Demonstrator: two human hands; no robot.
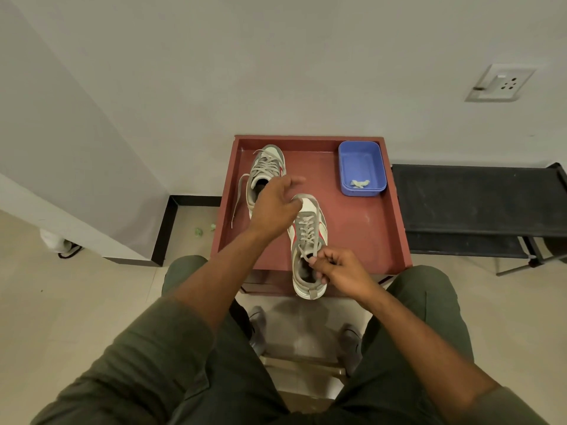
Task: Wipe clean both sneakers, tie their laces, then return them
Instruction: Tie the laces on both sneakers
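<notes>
Near sneaker [307,250], frame centre, heel overhanging red surface [368,228]: lace pinched in right hand [340,269]. Left hand [276,207] raised, fingers loosely spread, empty. Far sneaker [265,176], upper left: laces loose. Advice: keep tension, cross ends, snug knot.

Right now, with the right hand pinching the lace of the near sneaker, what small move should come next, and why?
Probably bring the open left hand back to the near grey-and-white sneaker's lace: the right hand pinches it alone.
</notes>
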